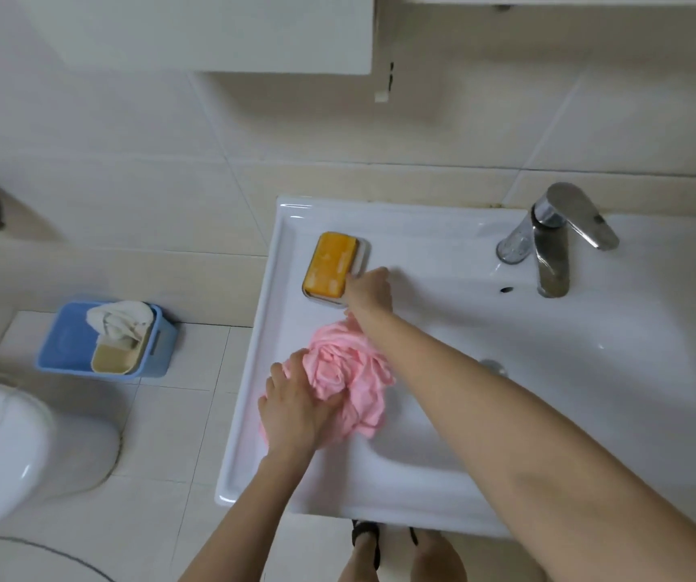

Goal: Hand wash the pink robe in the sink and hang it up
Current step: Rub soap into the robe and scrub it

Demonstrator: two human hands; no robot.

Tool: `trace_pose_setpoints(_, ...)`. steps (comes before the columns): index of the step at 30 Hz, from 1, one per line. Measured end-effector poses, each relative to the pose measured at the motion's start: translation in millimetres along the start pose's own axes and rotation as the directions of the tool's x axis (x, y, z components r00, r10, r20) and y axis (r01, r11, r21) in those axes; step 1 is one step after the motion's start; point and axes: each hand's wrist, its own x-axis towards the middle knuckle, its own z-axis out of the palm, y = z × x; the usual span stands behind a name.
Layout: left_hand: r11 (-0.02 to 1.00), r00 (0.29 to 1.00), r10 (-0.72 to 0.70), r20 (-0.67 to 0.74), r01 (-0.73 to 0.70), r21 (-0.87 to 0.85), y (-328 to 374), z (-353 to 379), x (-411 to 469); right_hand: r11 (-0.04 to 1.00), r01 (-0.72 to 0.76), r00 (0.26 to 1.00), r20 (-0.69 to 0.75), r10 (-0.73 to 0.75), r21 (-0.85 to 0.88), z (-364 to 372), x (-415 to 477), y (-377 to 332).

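Note:
The pink robe (344, 371) lies bunched up on the left rim of the white sink (249, 417). My left hand (294, 409) presses down on its near left part, fingers gripping the cloth. My right hand (369, 289) reaches across to the far left corner and touches the right side of the yellow soap bar (329, 262), which rests in a white soap dish (361, 256). Whether the fingers have closed on the soap is hidden behind the hand.
A chrome tap (554, 241) stands at the back of the sink, with the drain (493, 365) partly hidden by my right forearm. On the floor to the left stand a blue bin (65, 342) holding rags and a white toilet (6, 451). A cabinet (220, 31) hangs above.

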Motion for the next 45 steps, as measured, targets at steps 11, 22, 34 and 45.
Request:
trace_pose_setpoints(11,0.992,0.996,-0.09,-0.017,0.089,-0.085,0,0,-4,0.933,-0.179,0.982,0.005,0.187,0.313,0,37,12)
trace_pose_setpoints(22,0.988,0.992,-0.117,-0.042,0.111,-0.107,6,-2,-5,0.61,-0.235,0.91,-0.049,0.412,0.757,-90,76,37)
trace_pose_setpoints(34,0.986,0.989,-0.144,-0.039,0.14,-0.093,9,-2,-5,0.692,-0.253,0.934,-0.015,0.356,0.676,-119,37,45)
trace_pose_setpoints(45,0.939,0.959,-0.283,-0.021,0.272,-0.212,20,-2,9,0.456,0.351,0.898,0.156,-0.412,-0.818,-164,100,23)
